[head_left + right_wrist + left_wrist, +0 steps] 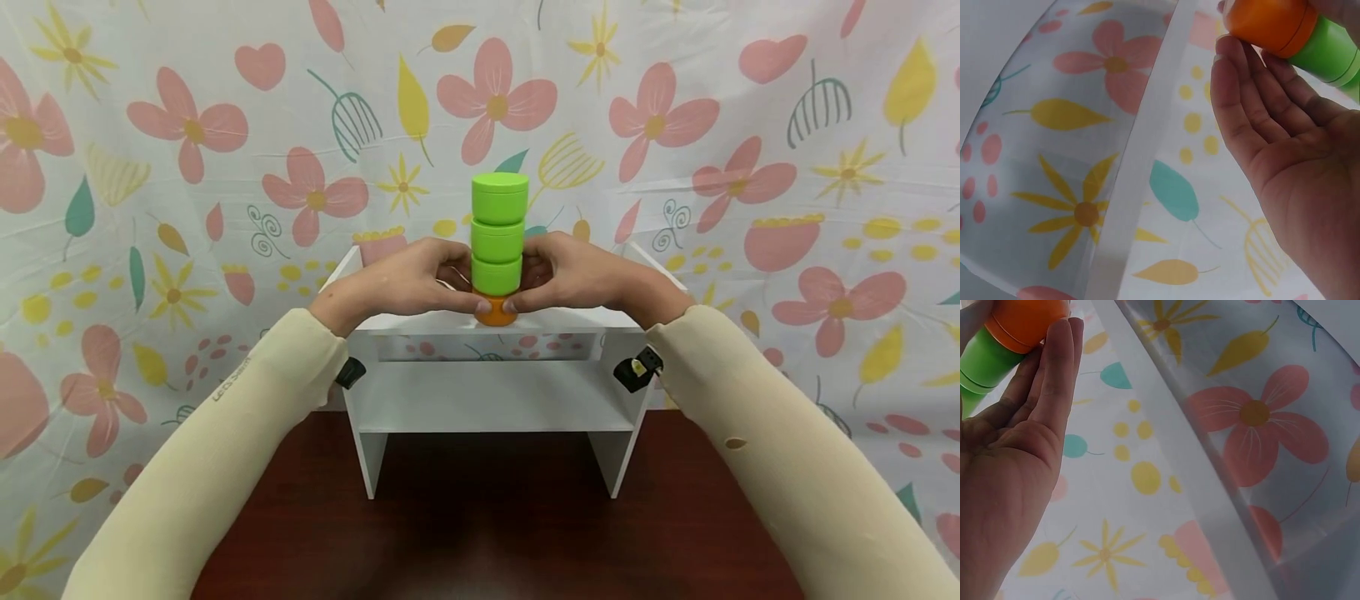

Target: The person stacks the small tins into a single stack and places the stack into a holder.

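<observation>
Three lime-green round lidded containers [498, 242] stand in an upright stack on a round orange container [495, 311]. My left hand [416, 279] grips the stack's lower part from the left, its thumb on the front of the orange container. From the right, my right hand [573, 271] holds the same part, thumb also in front. The fingers of both hands reach behind the stack, partly hidden in the head view. Both wrist views show fingers along the orange container [1029, 322] and the lowest green one [1329, 53]. Whether the stack touches the shelf top is unclear.
Beneath the hands stands a white two-level shelf unit [487, 392] with side panels, on a dark reddish-brown table [480, 533]. A flower-patterned cloth [225, 167] hangs behind it. Black wrist straps [636, 371] show below the sleeves.
</observation>
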`<state>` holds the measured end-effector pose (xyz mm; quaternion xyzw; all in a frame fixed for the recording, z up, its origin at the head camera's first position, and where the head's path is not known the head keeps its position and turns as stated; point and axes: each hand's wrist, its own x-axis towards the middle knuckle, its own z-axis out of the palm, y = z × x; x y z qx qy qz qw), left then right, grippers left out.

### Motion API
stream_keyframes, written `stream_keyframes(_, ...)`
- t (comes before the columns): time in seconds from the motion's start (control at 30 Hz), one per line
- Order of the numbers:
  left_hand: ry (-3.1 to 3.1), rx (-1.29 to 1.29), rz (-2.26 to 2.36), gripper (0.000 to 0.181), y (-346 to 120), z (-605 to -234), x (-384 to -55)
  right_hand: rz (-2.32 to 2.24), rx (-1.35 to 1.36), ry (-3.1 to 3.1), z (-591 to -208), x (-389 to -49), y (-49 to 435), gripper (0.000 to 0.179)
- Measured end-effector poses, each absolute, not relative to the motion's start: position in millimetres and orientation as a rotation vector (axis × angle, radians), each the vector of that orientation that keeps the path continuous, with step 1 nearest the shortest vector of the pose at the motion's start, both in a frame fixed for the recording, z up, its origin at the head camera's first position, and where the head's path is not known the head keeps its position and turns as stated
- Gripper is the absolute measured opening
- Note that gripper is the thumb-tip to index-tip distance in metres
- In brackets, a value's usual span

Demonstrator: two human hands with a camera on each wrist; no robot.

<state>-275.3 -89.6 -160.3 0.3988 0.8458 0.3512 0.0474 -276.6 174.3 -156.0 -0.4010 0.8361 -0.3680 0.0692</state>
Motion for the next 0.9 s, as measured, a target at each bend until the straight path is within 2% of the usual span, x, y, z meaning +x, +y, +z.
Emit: stream_keyframes(0.9, 2.609, 1.165, 1.083, 0.042, -87, -168, -293, -1.112, -1.11, 2.61, -164, -294, 175, 0.05)
